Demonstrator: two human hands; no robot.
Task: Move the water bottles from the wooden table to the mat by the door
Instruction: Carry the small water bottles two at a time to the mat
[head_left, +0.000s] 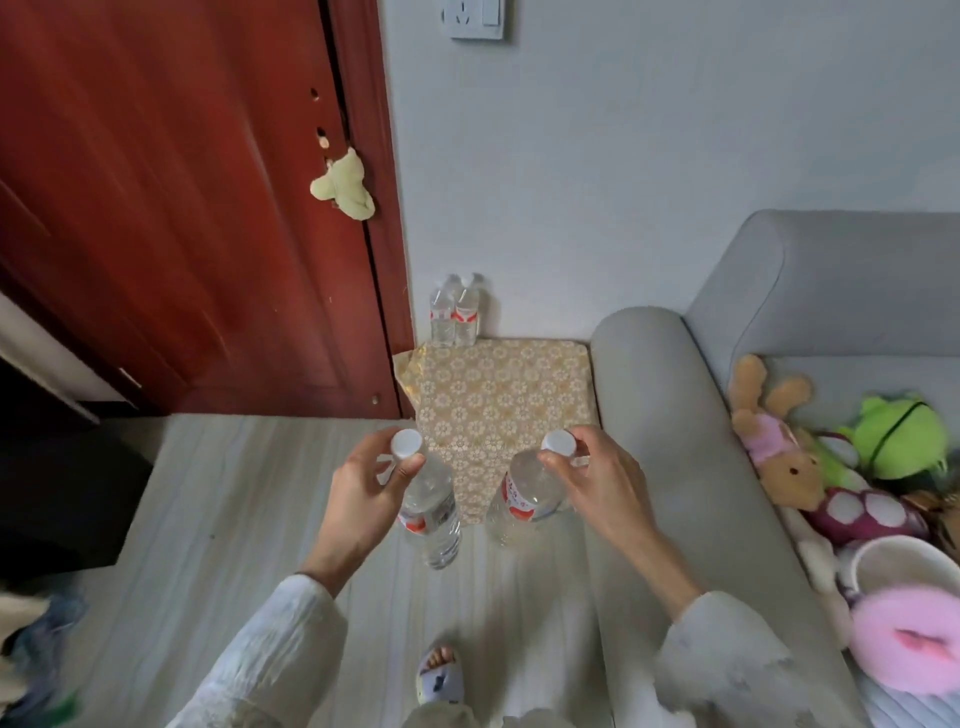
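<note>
Foot: a slippered foot (440, 675) stands on the pale wood-grain floor (218, 519) at the bottom edge of the view.
Left grip: the left hand (358, 499), in a white sleeve, pinches the neck of the left bottle (428, 512) just under its white cap, fingers curled round it.
Right grip: the right hand (597, 486) holds the right bottle (522, 501) the same way, fingertips closed round the neck below the cap.
Bottle axes: both hang in the air above the floor at the near edge of the mat (498, 395); caps up and towards the camera, bases down, long axes near vertical and splayed slightly apart at the top.
Labels: each carries a red-and-white band; the writing is too blurred to read.
Mat: gold with a white flower pattern, lying between the red-brown door (182, 208) and the grey sofa (675, 441).
Placed bottles: two bottles (455, 312) stand upright, touching, at the mat's far left corner against the wall, caps up, red-and-white labels facing out.
Sofa: soft toys (810, 452) lie on the seat.
Wall: a white socket plate (475, 18) sits high above.
</note>
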